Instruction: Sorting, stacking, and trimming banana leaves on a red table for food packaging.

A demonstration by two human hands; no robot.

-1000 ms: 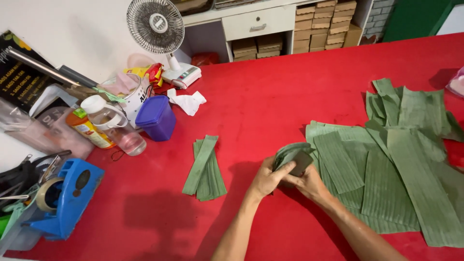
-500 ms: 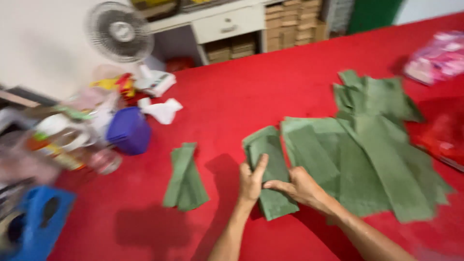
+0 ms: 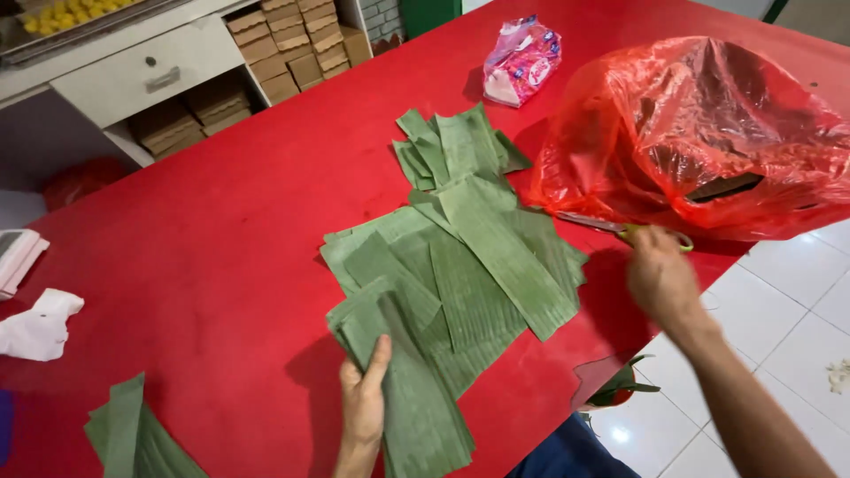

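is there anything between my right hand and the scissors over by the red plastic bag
Nothing visible stands between them. Your right hand is already at the scissors' yellow-green handle, which lies on the red table at the foot of the red plastic bag. The leaf pieces lie off to the left, clear of that reach.

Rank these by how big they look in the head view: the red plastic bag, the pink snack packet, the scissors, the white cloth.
1. Red plastic bag, by far the largest.
2. Pink snack packet.
3. White cloth, similar to the packet and cut off at the edge, so unsure.
4. Scissors, thin, partly behind the right hand.
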